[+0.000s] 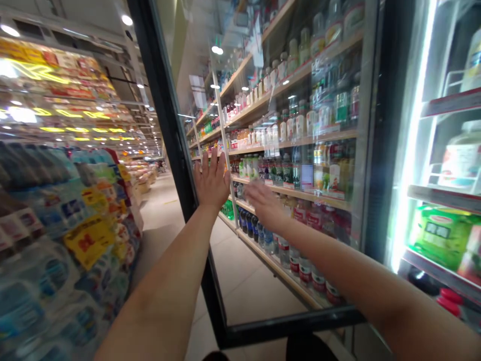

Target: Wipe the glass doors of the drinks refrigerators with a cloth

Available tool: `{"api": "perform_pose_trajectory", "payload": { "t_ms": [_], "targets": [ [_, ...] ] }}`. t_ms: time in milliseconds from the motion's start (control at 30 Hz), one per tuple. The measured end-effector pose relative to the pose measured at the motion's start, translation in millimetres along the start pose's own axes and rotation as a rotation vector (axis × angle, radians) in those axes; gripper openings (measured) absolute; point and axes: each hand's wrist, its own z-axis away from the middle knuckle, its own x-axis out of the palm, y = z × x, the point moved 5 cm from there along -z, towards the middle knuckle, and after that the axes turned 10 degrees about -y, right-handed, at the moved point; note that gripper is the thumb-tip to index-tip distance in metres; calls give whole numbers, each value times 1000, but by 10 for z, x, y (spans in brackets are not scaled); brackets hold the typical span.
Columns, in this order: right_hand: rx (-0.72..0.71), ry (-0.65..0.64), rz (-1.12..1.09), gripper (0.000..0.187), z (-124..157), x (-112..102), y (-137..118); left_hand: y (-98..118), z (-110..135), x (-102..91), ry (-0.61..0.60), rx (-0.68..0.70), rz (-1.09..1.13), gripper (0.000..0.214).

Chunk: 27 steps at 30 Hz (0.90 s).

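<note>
A glass cooler door (248, 301) with a black frame stands swung out in front of me. My left hand (213, 183) lies against the glass near the outer edge of the frame, palm forward and fingers spread. To its right, my right hand (265, 204) is raised before the same pane, its fingers stretched out and blurred by motion. Whether the right fingertips touch the glass I cannot tell. Neither hand holds anything. Through or in the glass show shelves of drink bottles (300, 120).
At the right, the lit cooler holds a green package (438, 233) and a white-labelled bottle (464, 155) on its shelves. Stacked packs of bottled drinks (71, 260) with a yellow sign (90, 240) stand at the left. A tiled aisle (161, 200) runs between them and the door.
</note>
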Motion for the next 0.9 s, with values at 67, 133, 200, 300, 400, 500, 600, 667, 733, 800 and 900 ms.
{"api": "perform_pose_trajectory", "payload": {
  "t_ms": [67,133,200,300,400,500,600,667,733,800,900],
  "targets": [
    [-247,-156,23,38,110,162,-226,9,-7,-18,3,-2,6,57],
    [-289,-205,29,38,178,200,-259,8,-15,-23,3,-7,13,56],
    [-144,-138,21,41,148,113,-119,-5,-21,-14,6,-7,20,56],
    [139,52,-33,49,44,-60,130,-27,-14,17,2,-2,44,56],
    [250,138,-129,62,-72,-45,152,6,59,53,-33,-1,89,56],
    [258,149,-239,72,-220,85,37,154,228,89,-98,46,171,56],
    [294,203,-333,79,-371,129,-8,383,411,124,-171,185,256,55],
    [273,223,-348,82,-435,83,2,474,465,126,-157,209,280,52],
    [200,188,-317,82,-430,2,32,479,438,102,-80,137,293,46],
    [121,107,-223,79,-330,-84,94,455,363,54,13,63,319,36],
    [153,19,4,71,-36,-199,305,474,223,-35,80,74,352,24]
  ]
}}
